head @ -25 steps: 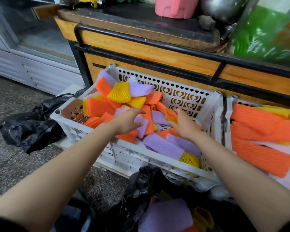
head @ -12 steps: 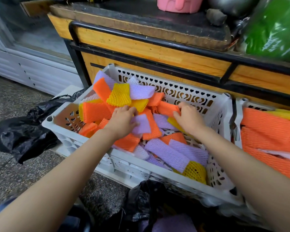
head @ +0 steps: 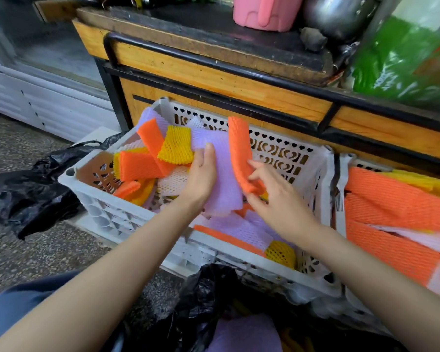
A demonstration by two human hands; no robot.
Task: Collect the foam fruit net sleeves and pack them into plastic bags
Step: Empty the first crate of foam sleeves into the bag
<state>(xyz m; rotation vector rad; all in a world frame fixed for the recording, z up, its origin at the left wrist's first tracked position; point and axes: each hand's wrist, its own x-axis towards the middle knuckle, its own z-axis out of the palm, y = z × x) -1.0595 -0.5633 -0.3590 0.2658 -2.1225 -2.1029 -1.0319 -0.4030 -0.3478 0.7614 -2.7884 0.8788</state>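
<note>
**Desk:** Head camera. What is there, and how many?

**Photographer:** Two bare hands over two white crates. The left hand (head: 201, 179) grips a purple sleeve (head: 224, 179), thumb pressed on its front and fingers curled behind. The right hand (head: 277, 196) pinches the lower end of one orange sleeve (head: 240, 148), which stands upright and touches the purple one. Both sleeves are held just above the near crate (head: 285, 148).

**Desk:** And the rest of the sleeves?

**Photographer:** The loose sleeves (head: 137, 166) in that crate come in four colours: orange, yellow, purple and white. The second crate (head: 341, 189), touching it on the right, holds long orange sleeves (head: 391, 199). There are two black plastic bags: the left bag (head: 23, 194) lies on the floor, and the near bag (head: 208, 295) below the crate shows purple foam inside.

**Desk:** Any lettering?

**Photographer:** The wooden counter (head: 214, 80) carries one pink container (head: 264, 11), one steel pot (head: 338, 13) and a green packet (head: 401, 59) whose print is too blurred to read.
</note>
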